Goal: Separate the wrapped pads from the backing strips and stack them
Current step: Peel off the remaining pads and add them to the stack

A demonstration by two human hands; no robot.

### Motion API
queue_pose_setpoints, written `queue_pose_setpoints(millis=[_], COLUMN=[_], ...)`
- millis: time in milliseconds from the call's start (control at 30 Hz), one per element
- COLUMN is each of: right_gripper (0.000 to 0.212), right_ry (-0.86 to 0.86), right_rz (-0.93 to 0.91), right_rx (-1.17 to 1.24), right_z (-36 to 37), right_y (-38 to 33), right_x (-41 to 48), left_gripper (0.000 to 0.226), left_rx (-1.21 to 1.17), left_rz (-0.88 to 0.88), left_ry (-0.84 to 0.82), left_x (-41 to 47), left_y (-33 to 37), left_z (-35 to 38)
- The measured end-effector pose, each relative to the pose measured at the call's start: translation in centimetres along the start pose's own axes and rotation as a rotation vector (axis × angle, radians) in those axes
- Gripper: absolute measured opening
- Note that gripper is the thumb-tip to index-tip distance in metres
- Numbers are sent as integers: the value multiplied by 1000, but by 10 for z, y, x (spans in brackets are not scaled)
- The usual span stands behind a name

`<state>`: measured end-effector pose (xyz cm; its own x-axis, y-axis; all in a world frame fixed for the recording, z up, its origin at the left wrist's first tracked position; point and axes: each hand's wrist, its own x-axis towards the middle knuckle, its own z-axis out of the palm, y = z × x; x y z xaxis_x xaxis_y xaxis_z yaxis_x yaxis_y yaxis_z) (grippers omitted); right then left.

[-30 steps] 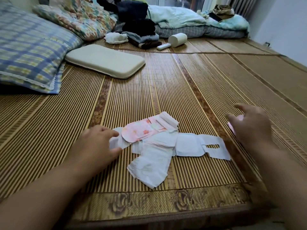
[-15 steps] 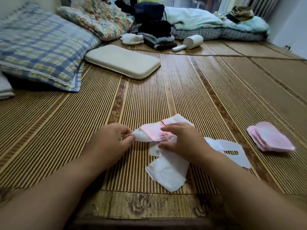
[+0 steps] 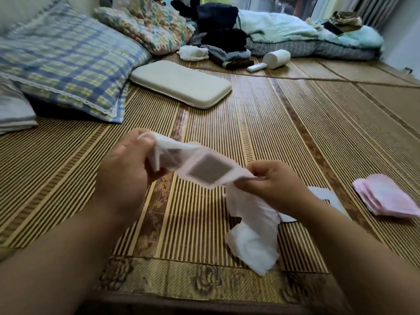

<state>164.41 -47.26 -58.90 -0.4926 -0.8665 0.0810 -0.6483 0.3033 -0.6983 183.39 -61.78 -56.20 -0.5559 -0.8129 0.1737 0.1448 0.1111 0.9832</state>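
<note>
Peeling mid-task: left hand [image 3: 123,176] and right hand [image 3: 275,187] pinch one strip [image 3: 204,170]; pink stack [image 3: 386,196] done, loose pieces [image 3: 252,237] remain.

Pad [image 3: 204,171] motion-blurred; white strip [image 3: 327,196] on mat partly hidden behind R hand [image 3: 272,187] — both forearms cut off at btm edge.

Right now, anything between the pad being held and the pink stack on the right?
Nothing visible. Both hands, left hand and right hand, hold the pad above the mat; only bare mat lies before the pink stack.
</note>
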Motion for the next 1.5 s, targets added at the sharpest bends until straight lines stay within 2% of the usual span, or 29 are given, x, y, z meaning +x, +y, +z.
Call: queue_pose_setpoints(millis=[67,133,267,300,367,500,600,700,800,967,1100,1167,1200,1267,1400,1500], right_gripper=[18,24,15,19,15,15,14,19,24,28,21,18,19,18,10,13], right_ry=[-23,-30,-44,-56,-73,-184,-249,-339,-387,-359,-284,-242,-219,-175,-124,-149], right_rz=[18,22,11,18,64,266,469,586,651,756,734,716,710,691,620,550], right_rx=[126,246,424,475,673,998,970,867,755,342,311,276,265,279,455,609], right_z=[-17,-31,-51,-55,-60,-57,-49,-52,-63,-58,-59,-60,-61,-64,-64,-45], right_y=[0,-1,-7,-8,-9,2,22,41,59,68,69,67,65,61,42,21], right_x=[-2,-5,-12,-15,-17,-17,-17,-19,-21,-28,-28,-30,-30,-29,-27,-23], left_gripper=[20,21,35,37,31,24,25,24,23,22,30,47,53,45,18,8], left_rx=[-190,-248,-346,-387,-444,-213,28,241,418,641,722,777,867,991,942,660], left_rz=[-168,-263,-279,-285,-337,-593,-758,-826,-824,-749,-695,-657,-591,-455,-349,-356], left_ry=[57,105,121,112,94,-38,-115,-136,-137,-199,-235,-244,-286,-339,-318,-337], left_x=[5,9,12,11,11,9,6,8,11,12,10,10,9,10,11,9], left_y=[-3,-6,-10,-10,-9,-15,-23,-30,-35,-38,-41,-43,-44,-46,-45,-42], left_z=[-6,-10,-10,-10,-10,-13,-13,-16,-22,-24,-19,-20,-21,-24,-28,-26])
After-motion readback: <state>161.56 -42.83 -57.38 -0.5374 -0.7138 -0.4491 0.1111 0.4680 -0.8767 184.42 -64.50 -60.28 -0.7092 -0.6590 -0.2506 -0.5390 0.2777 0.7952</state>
